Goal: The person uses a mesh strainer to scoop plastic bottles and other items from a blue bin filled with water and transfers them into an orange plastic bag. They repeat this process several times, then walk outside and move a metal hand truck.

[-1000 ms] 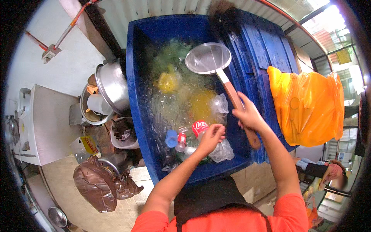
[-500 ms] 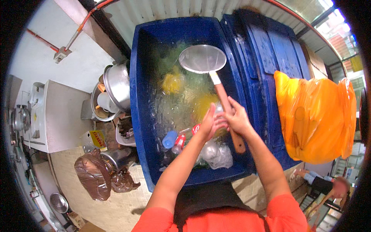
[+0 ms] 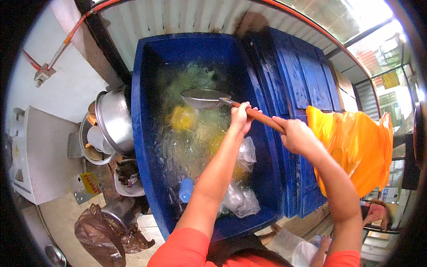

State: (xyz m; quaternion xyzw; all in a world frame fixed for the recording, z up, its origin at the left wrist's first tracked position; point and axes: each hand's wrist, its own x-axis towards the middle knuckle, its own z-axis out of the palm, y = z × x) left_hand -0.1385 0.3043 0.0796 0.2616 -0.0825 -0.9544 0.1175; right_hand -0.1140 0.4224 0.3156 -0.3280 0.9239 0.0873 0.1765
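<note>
A long wooden handle (image 3: 260, 117) of a metal strainer (image 3: 202, 98) is gripped by both hands over a big blue cooler (image 3: 147, 133) filled with ice, water and drinks. The left hand (image 3: 241, 116) is closed around the handle near the metal bowl, fingers wrapped over the wood; the right hand (image 3: 297, 135) is clenched around the far end of the handle, above the cooler's right wall. The strainer's bowl is held tilted at the ice, in the upper middle of the cooler, just above yellow bottles (image 3: 182, 118) seen through the ice. Clear plastic bags (image 3: 240, 198) and a blue bottle cap (image 3: 186, 190) lie at the near end of the cooler, beneath the left forearm. The blue lid (image 3: 293, 84) is leaned open on the right, and an orange plastic bag (image 3: 356, 147) hangs beside it. To the left of the cooler, steel pots (image 3: 113, 120) are stacked, with a dark bag (image 3: 95, 233) on the floor below them.
</note>
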